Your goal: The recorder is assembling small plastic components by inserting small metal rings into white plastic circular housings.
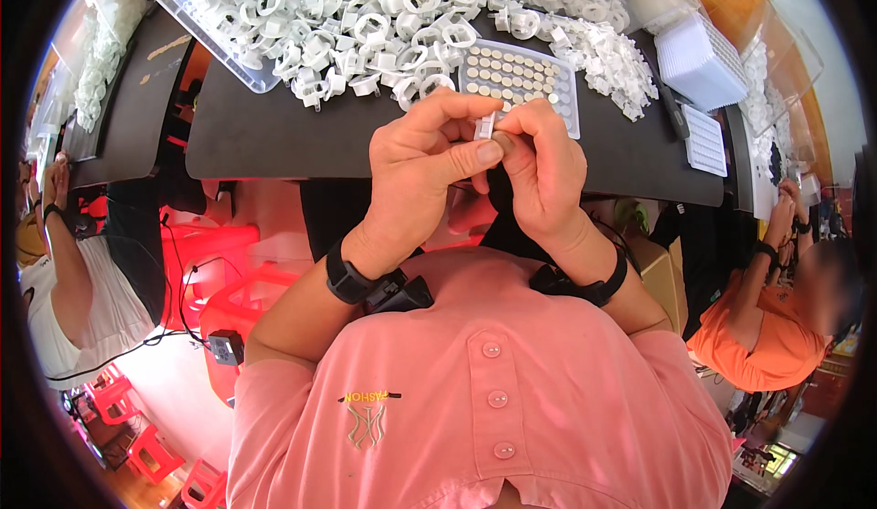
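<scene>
Dark tabletop [274,136] ahead, I see left hand [413,160] and right hand [546,169] both pinched nearly closed on one small white part [485,127], long axis roughly near-to-far, disc tray [565,93] just beyond and slightly right.

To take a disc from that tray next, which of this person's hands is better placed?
Probably the right hand: it sits more squarely before the tray of cream discs. The left hand is farther left, nearer the heap of white parts. Both seem to pinch the small white piece.
</scene>
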{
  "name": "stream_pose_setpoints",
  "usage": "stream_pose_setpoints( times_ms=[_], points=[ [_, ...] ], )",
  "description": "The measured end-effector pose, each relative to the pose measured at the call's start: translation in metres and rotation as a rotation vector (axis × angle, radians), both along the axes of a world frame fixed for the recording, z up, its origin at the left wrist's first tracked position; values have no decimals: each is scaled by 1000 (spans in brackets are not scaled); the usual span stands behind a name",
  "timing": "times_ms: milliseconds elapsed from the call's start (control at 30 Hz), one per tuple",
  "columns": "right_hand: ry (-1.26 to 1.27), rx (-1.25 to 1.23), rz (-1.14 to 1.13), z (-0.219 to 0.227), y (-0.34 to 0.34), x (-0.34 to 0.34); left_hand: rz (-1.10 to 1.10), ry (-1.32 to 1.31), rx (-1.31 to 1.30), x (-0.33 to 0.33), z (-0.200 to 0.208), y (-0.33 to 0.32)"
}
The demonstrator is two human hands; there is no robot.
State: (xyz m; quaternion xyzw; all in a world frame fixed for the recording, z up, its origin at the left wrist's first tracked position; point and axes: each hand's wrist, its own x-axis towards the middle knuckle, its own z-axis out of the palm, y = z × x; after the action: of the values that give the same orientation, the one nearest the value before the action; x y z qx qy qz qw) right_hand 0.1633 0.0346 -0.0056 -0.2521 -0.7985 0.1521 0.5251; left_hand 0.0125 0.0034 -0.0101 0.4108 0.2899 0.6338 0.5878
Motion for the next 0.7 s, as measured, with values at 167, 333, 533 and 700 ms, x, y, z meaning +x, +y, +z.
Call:
stream_pose_setpoints(
  times_ms=[167,333,533,700],
  points=[
    [2,-96,68,5,-3,1,-14,-15,-42,-2,0,0],
    [-12,-34,-40,-2,-3,-4,36,5,24,-1,-3,0],
    [1,-48,-70,-4,-1,-2,57,44,11,3,-1,0],
    [-3,-80,33,1,-4,6,6,-30,-37,5,1,1]
  ],
)
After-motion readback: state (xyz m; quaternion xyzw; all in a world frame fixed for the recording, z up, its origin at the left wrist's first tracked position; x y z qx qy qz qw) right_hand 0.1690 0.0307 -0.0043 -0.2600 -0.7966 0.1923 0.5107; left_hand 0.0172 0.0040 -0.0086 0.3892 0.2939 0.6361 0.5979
